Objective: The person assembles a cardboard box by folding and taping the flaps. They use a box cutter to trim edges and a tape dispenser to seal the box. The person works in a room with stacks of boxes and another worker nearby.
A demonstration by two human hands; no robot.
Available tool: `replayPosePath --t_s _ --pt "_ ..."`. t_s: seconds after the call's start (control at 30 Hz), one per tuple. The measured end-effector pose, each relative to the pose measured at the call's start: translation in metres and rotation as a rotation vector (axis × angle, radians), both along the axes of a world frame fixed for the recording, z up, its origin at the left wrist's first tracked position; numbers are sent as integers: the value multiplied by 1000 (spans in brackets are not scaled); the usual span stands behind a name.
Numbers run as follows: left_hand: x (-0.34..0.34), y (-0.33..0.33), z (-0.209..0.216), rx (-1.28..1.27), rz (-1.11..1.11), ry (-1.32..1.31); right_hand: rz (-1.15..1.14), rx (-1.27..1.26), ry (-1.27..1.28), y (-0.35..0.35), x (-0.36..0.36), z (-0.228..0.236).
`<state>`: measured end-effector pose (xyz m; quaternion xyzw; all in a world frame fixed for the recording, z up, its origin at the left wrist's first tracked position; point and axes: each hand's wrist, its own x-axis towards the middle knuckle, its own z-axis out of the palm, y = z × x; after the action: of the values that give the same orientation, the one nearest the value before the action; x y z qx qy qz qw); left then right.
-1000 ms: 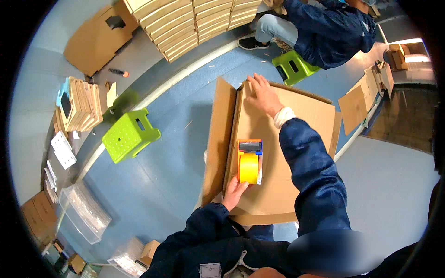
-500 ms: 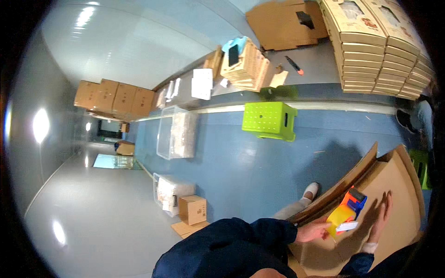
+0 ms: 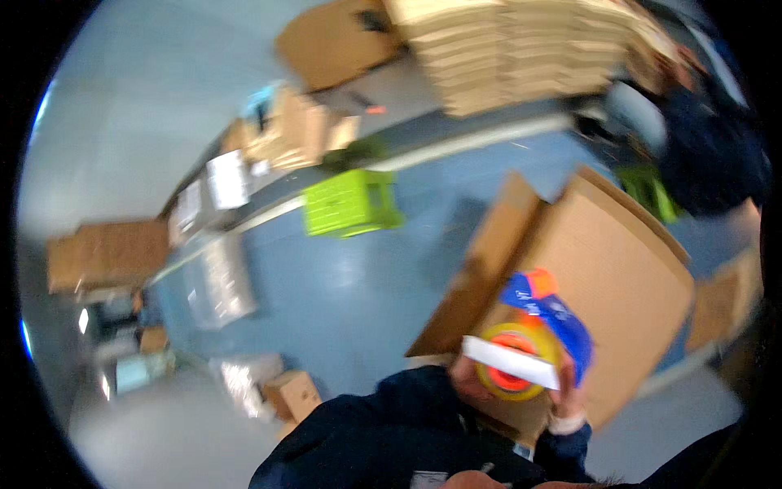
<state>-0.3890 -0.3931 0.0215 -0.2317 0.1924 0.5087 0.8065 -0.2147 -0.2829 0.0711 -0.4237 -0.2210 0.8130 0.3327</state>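
Observation:
A tape dispenser (image 3: 580, 338) with a blue body, orange parts and a yellow tape roll (image 3: 494, 330) is held above a large brown cardboard box (image 3: 623, 269). A white strip (image 3: 509, 363) lies across the front of the roll. My right hand (image 3: 569, 399) is closed round the lower end of the blue body. At the roll's left edge, my left hand (image 3: 467, 381) grips the dispenser, its fingers partly hidden by the roll and strip. Motion blurs both hands. The box's raised flap (image 3: 481, 273) stands to the left of the dispenser.
A green stool (image 3: 346, 204) stands on the blue floor. Stacked flat boxes (image 3: 505, 53) line the far side. At the right, another person in a dark sleeve (image 3: 705, 147) handles a box. Clear bins (image 3: 220, 277) and a small carton (image 3: 293, 395) are at the left.
The view has swung to the right. My right hand has gone from open over the cardboard to closed on the dispenser, which has turned and come up closer. Another person now shows at the right.

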Motion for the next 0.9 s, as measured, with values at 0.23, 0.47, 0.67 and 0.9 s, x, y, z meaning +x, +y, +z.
replayPosePath --t_s 0.23,0.47,0.67,0.9 --pt "-61 30 33 23 -401 216 48 557 -443 17 -1 21" --pt "-34 44 23 -69 -294 29 185 168 -245 -16 9 -5" --pt "-47 43 17 78 -387 36 209 -13 108 -7 5 15" --pt "-142 28 -71 279 -510 2177 113 168 -379 51 19 7"
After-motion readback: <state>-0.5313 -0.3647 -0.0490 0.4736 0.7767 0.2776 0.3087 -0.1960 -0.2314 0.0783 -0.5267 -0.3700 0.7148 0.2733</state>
